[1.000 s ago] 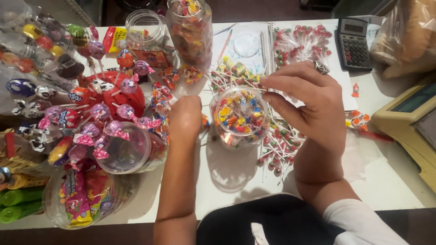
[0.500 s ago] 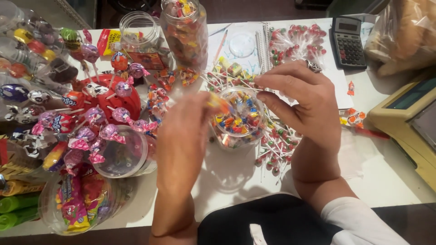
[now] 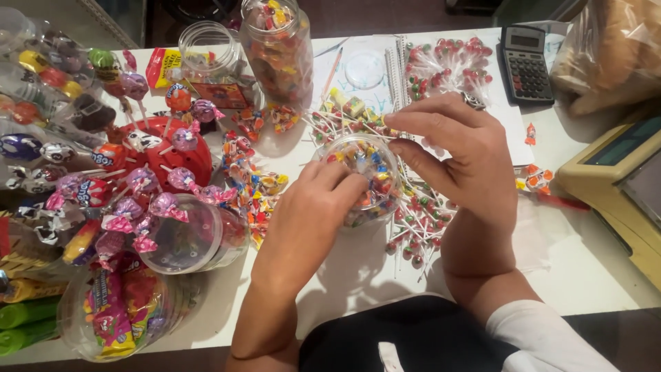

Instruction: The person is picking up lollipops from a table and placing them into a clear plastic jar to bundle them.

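A small clear plastic jar [image 3: 365,176] full of colourful wrapped candies stands on the white table [image 3: 358,269] right in front of me. My left hand [image 3: 310,217] reaches in from the near side, its fingers curled over the jar's mouth on some wrapped candies. My right hand [image 3: 458,151] grips the jar by its far right rim, thumb along the side and fingers arched over the top. A loose pile of wrapped candies [image 3: 255,186] lies just left of the jar.
Small lollipops [image 3: 416,227] are scattered under my right wrist. Left stand a red lollipop holder [image 3: 175,155], an empty jar on its side [image 3: 200,238] and a tall full jar [image 3: 279,48]. A calculator [image 3: 525,65], a lollipop bag [image 3: 447,65] and a beige machine [image 3: 620,179] are on the right.
My left hand left the loose candy pile on the left and came right to the small jar's mouth. My right hand stayed on the jar.
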